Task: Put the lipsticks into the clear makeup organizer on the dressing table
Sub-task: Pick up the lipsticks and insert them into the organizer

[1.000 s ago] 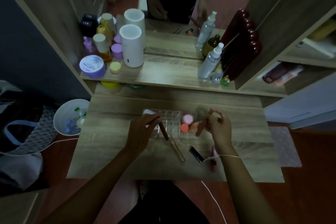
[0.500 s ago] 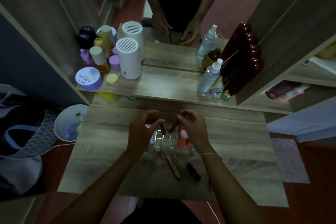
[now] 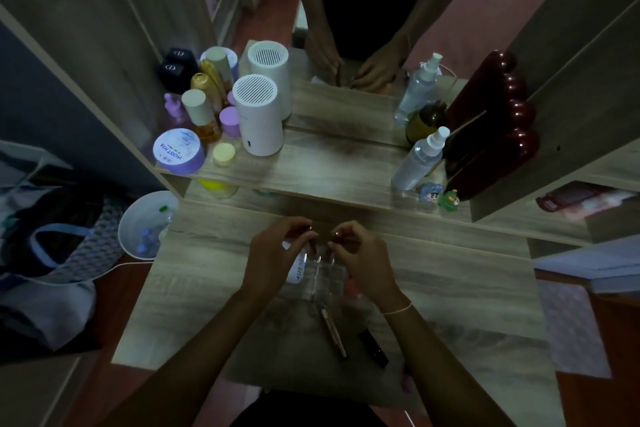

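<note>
Hands hover together over the clear organizer (image 3: pixel 323 276) mid-surface: the left hand (image 3: pixel 273 255) and right hand (image 3: pixel 362 258) each pinch a slim dark-red lipstick upright. A gold lipstick (image 3: pixel 333 329) and a black one (image 3: pixel 373 347) lie nearer.

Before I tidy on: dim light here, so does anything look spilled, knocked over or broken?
Nothing spilled or broken shows. A slim gold tube and a black tube lie loose on the wooden tabletop, outside the clear organizer.

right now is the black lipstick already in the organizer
No, the black lipstick lies flat on the table, nearer the person than the organizer and apart from it.
</note>
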`<state>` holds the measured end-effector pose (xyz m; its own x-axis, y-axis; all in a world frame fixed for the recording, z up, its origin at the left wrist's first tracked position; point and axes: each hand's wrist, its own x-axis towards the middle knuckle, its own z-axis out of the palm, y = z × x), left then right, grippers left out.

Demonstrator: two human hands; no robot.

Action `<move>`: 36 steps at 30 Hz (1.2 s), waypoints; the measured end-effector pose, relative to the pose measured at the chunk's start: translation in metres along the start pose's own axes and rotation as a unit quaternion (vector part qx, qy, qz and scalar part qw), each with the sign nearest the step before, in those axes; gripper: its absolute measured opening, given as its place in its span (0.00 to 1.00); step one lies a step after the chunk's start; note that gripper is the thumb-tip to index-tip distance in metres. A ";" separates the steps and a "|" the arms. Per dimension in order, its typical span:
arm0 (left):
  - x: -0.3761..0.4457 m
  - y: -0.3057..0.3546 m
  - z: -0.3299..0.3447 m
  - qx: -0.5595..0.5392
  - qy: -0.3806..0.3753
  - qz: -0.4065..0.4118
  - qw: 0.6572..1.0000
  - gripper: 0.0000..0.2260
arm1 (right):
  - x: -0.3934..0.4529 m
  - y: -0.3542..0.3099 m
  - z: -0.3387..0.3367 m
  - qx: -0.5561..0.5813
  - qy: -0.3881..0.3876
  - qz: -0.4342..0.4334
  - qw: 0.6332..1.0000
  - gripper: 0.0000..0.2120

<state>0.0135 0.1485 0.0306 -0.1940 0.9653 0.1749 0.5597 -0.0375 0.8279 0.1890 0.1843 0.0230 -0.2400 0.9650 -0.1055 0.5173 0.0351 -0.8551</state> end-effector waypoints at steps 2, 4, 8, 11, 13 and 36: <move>-0.002 -0.002 0.003 0.010 -0.021 0.002 1.000 0.10 | -0.001 0.004 0.003 -0.041 -0.024 -0.013 0.999 0.11; -0.006 -0.005 0.005 0.023 -0.037 0.008 0.999 0.10 | -0.001 0.008 0.007 -0.069 -0.036 -0.025 0.997 0.11; -0.007 -0.007 0.009 0.041 -0.070 0.004 0.997 0.10 | 0.001 0.012 0.011 -0.087 -0.042 -0.024 0.995 0.11; -0.002 -0.006 0.013 0.045 -0.078 0.001 0.996 0.10 | 0.003 0.013 0.012 -0.085 -0.028 -0.009 0.996 0.10; 0.004 -0.005 0.016 0.046 -0.076 -0.012 0.996 0.10 | 0.005 0.014 0.011 -0.083 -0.022 0.001 0.996 0.11; -0.005 -0.001 -0.005 0.051 -0.058 0.087 0.993 0.14 | -0.022 -0.015 -0.014 -0.023 0.084 0.009 0.996 0.19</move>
<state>0.0102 0.1424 0.0316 0.0047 0.9699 0.2433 0.6562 -0.1866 0.7311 0.1981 0.1664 0.0454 -0.0912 0.9954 -0.0297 0.5588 0.0265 -0.8289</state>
